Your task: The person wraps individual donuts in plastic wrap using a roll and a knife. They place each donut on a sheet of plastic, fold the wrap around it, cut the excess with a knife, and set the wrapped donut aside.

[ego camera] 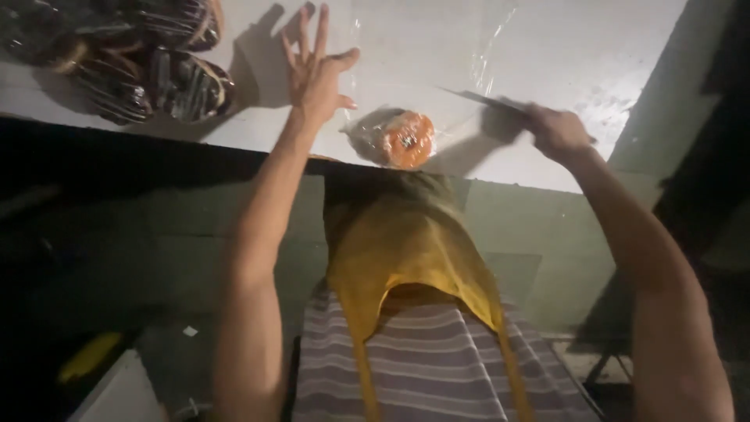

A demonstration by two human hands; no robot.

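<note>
The left hand (pixel 316 66) was spread open on clear plastic wrap (pixel 437 47) on a white counter (pixel 547 62). The right hand (pixel 556 131) gripped what looked like a knife (pixel 484 100), just beside an orange-topped wrapped doughnut (pixel 394 137).

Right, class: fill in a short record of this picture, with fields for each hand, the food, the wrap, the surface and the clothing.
Left hand: left hand open, fingers spread, flat on the wrap.
Right hand: right hand closed on a blurred, thin, dark blade-like thing; what it is cannot be told.
Food: orange-glazed doughnut under clear film, between the hands; chocolate-glazed doughnuts wrapped at far left.
Wrap: clear plastic film spread on the surface.
Surface: white counter.
Clothing: yellow apron over striped shirt.
</note>
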